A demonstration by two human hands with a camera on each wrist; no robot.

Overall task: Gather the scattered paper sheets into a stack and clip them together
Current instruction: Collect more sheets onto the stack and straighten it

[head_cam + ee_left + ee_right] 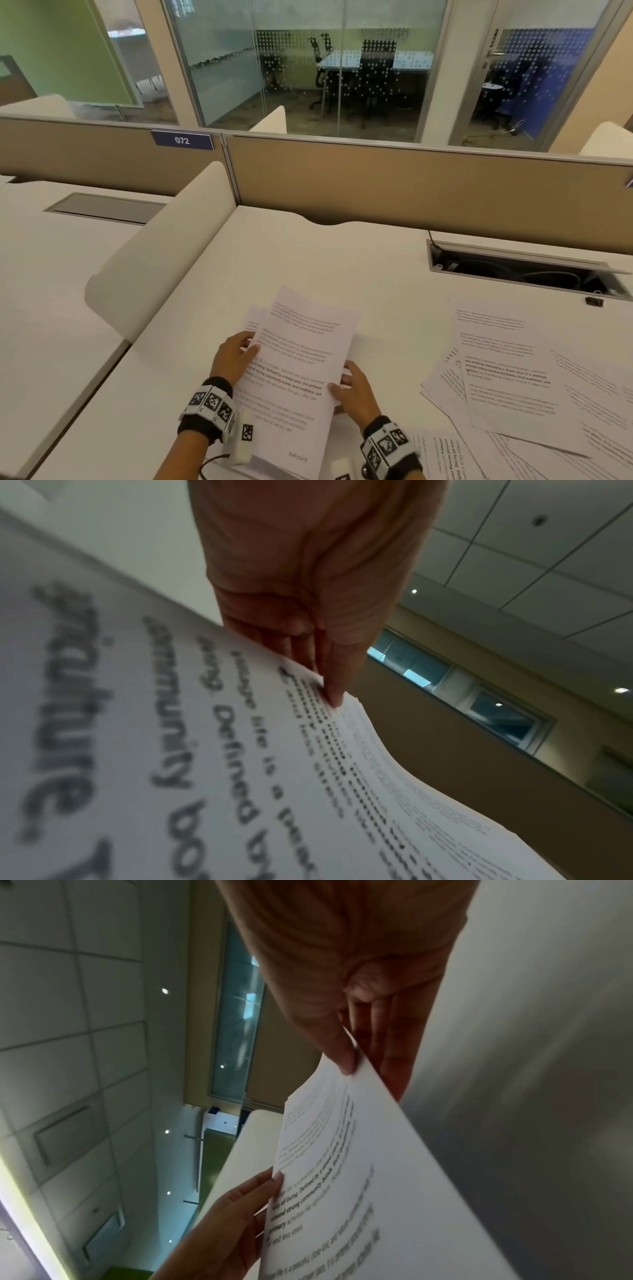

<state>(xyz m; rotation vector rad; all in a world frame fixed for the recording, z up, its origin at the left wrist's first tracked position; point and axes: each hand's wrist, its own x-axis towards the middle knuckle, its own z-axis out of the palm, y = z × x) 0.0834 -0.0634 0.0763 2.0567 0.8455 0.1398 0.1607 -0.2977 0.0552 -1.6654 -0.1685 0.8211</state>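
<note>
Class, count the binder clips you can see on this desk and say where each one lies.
1: a small black metal binder clip lies far right on the white desk, beside the open cable tray. Others may hide under the scattered printed sheets.

White desk (342, 260), loose printed sheets (534, 377) fanned flat right of the gripped stack, small black binder clip (594, 302) beyond them, open cable hatch (520, 267) behind.

Even, soft indoor light fell on the counter (359, 246), casting almost no shadows. My head view bowed straight lines at its edges. Both wrist views were dimmer, with small ceiling lights (621, 690) glowing, and the nearest print on the sheets (171, 777) was badly blurred.
</note>
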